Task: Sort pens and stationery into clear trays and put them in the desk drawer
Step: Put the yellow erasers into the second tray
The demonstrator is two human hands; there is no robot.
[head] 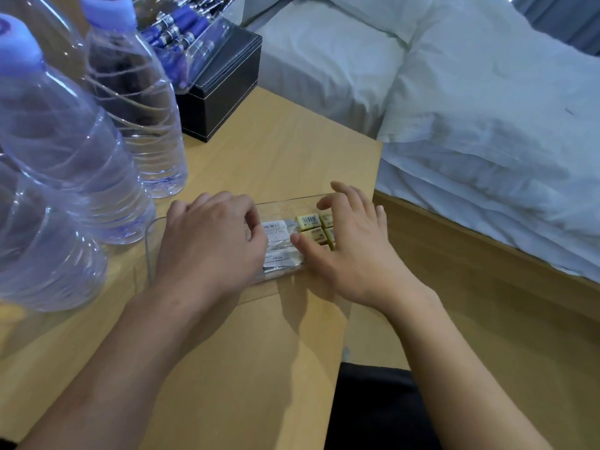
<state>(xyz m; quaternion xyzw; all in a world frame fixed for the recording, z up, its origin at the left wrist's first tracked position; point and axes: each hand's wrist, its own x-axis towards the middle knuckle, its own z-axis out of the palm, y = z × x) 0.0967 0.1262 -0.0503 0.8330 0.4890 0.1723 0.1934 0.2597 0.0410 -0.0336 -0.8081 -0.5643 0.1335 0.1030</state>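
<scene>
A clear tray (150,245) lies on the wooden desk (259,352) under both my hands. Inside it are several yellow erasers (308,220) at the right end and white wrapped packets (276,230) with barcodes in the middle. My left hand (211,241) rests over the tray's left half, fingers curled down onto the white packets. My right hand (350,245) lies flat with fingers spread over the erasers, thumb touching a packet. A second clear tray (207,56) with blue pens (175,27) sits on a black box at the back.
Three clear water bottles (65,151) with purple caps stand close on the left, next to the tray. The black box (224,92) is behind them. The desk edge runs on the right, beside a bed with white bedding (470,108).
</scene>
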